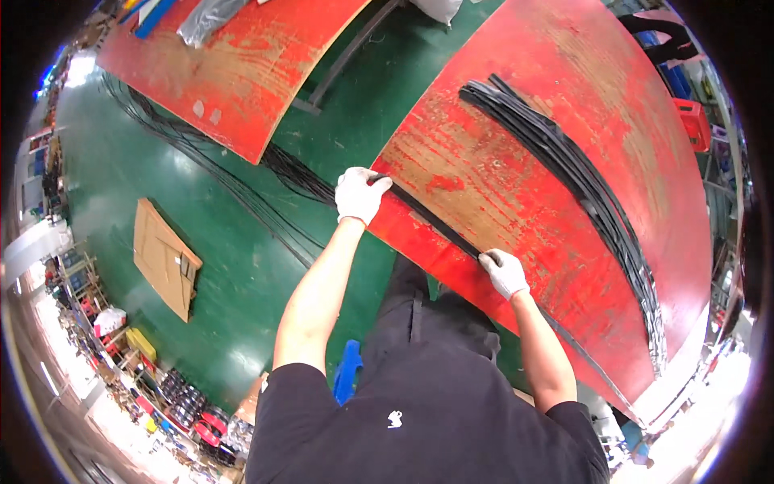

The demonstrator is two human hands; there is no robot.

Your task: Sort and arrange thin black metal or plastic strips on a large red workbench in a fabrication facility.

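A long black strip (pixel 435 219) stretches along the near edge of the worn red table (pixel 451 137). My left hand (pixel 359 195), in a white glove, is closed on it at the table's left corner. Farther right, my right hand (pixel 505 273), gloved too, pinches the same strip, which runs on past it toward the right end of the table. A bundle of black strips (pixel 564 153) lies curved across the table beyond my hands. More thin black strips (pixel 298 171) hang or trail below my left hand toward the other table.
Another red table (pixel 234 81) stands at the left, with a clear plastic bag (pixel 208 20) on it. Loose black strips (pixel 234 189) trail over the green floor. A folded cardboard box (pixel 164 260) lies on the floor left. A red stool (pixel 692 125) is beyond the table.
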